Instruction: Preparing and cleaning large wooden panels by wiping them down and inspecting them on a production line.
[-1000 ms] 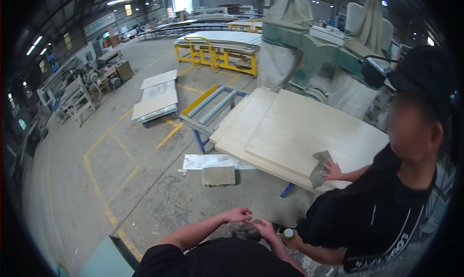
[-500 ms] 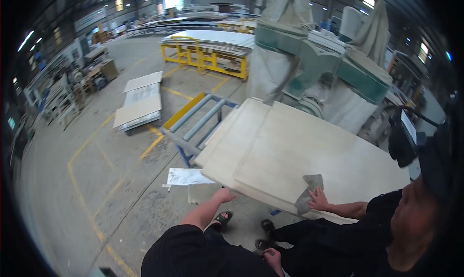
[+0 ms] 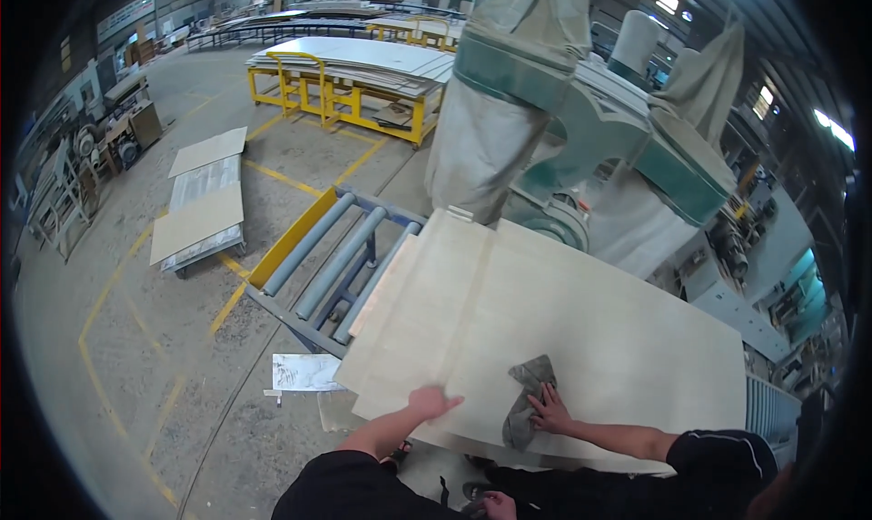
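Note:
A pale wooden panel [image 3: 599, 320] lies in front of me, with other sheets showing beneath its left edge. My left hand [image 3: 431, 402] is over its near left part, one digit stretched to the right and the others foreshortened. Nothing shows in that hand. Low in the picture, my right hand [image 3: 497, 505] is closed near my body; what it holds, if anything, I cannot make out. On my right, a co-worker's hand [image 3: 550, 413] presses a grey-brown cloth [image 3: 530, 400] on the panel near its front edge.
A roller conveyor [image 3: 341, 257] with a yellow side rail adjoins the panel's left end. Green dust collectors [image 3: 509, 75] with bags stand behind. Left, a low cart [image 3: 198, 227] carries boards. Farther back is a yellow-framed trolley [image 3: 354, 111] with stacked sheets. A marbled white piece [image 3: 307, 372] lies low at left.
My left hand has moved from the panel's front edge to over its surface. The view has shifted toward the right. The co-worker's hand is still on the cloth.

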Demonstrator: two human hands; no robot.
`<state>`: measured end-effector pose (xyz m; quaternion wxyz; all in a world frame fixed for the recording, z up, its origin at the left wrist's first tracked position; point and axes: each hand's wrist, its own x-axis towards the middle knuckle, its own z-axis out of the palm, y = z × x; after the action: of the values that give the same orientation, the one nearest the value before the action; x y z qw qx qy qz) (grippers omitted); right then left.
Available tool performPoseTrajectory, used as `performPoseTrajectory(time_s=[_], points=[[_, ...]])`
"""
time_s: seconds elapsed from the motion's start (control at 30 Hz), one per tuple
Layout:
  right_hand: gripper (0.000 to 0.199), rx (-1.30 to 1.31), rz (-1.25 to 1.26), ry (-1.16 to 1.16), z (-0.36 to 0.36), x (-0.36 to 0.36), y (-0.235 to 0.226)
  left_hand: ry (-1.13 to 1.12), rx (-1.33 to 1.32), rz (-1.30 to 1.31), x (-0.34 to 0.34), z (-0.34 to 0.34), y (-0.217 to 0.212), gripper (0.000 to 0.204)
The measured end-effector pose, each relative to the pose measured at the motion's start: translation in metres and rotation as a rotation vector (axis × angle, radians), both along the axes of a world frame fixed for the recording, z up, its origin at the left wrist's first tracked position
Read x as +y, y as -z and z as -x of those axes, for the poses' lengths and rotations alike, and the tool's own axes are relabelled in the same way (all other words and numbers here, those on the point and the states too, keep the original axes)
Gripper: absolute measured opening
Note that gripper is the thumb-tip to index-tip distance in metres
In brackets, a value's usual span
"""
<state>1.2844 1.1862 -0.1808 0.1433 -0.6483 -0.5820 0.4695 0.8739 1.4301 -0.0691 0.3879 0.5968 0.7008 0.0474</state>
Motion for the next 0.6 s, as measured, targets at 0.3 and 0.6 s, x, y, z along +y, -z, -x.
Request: performPoseTrajectory(time_s=[0.3, 0.6], points=[[0.079, -0.435, -0.892, -1.174, 0.096, 0.404, -0.095, -0.034, 0.042, 0.043, -0.009, 0.033, 0.011, 0.095], [0.07, -0.467, -0.977, -1.084, 0.052, 0.478, -0.092, 0.014, 0.028, 0.028, -0.014, 0.02, 0.012, 0.089]])
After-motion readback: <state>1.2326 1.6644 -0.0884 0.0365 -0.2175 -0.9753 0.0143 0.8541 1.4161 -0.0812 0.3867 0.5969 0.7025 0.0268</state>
